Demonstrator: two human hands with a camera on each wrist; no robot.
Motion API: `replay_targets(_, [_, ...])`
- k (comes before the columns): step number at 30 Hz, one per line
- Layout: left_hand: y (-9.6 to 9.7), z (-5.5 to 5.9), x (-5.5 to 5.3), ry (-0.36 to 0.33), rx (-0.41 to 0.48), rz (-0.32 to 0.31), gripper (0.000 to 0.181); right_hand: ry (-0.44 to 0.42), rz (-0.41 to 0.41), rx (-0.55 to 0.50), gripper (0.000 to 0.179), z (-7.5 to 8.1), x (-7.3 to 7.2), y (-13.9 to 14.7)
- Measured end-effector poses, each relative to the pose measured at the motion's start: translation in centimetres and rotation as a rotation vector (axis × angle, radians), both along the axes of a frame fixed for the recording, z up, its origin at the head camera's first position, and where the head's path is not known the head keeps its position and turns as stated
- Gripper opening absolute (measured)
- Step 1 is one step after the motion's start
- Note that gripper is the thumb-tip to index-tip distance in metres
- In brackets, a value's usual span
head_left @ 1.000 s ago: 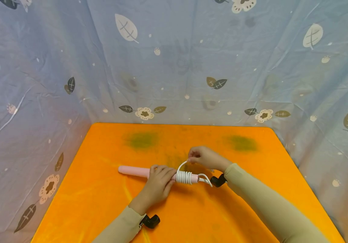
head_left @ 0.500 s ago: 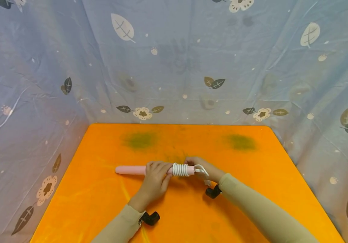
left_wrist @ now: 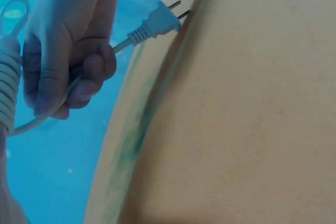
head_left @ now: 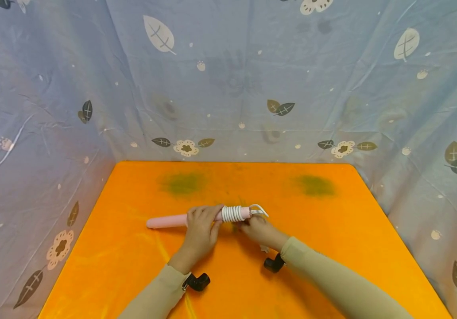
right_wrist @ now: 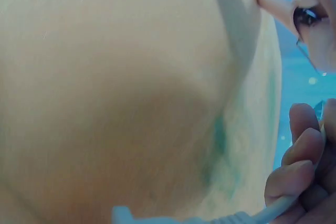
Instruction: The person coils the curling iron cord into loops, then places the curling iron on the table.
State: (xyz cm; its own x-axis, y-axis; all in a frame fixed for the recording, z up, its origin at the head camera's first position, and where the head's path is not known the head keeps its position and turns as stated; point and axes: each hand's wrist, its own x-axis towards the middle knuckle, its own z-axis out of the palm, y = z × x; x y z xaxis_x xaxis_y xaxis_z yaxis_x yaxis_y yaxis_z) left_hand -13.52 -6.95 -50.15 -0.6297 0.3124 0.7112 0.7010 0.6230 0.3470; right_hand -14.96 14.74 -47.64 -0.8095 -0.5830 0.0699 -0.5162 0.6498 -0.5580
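My left hand (head_left: 201, 226) grips a pink hair-styling iron (head_left: 166, 221) around its middle, just left of the wound cord. The iron lies nearly level above the table, its right end slightly higher. Several turns of white cord (head_left: 231, 214) wrap its right part, and a small loop leaves that end. My right hand (head_left: 262, 232) is below the coil, on the near side. In the left wrist view, its curled fingers (left_wrist: 93, 69) hold the free length of cord, and a white two-pin plug (left_wrist: 159, 22) sticks out past them. The right wrist view catches the plug (right_wrist: 152, 220) along its bottom edge.
An orange table (head_left: 141, 266) with greenish smudges lies under both hands. Blue-grey curtains (head_left: 228, 79) printed with leaves and flowers stand behind it and along both sides. Each wrist carries a small black camera mount (head_left: 198, 282).
My right hand has carried the cord from the far side of the iron, down behind it, to the near side. The iron has shifted a little left and up, with my left hand still gripping it.
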Motion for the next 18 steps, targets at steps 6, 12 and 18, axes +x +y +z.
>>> replay_targets(6, [-0.2,0.3,-0.5,0.005,0.048,0.011,0.042,-0.177,-0.089,-0.100,0.017,0.2,0.6,-1.0])
replay_targets(12, [-0.1,0.4,-0.6,-0.008,0.042,0.014,0.042,-0.064,-0.078,-0.078,0.011,0.8,1.4,-1.4])
replay_targets(18, [0.0,0.8,-0.6,-0.042,0.071,0.011,0.038,0.076,-0.100,-0.051,0.006,0.5,0.4,-0.8])
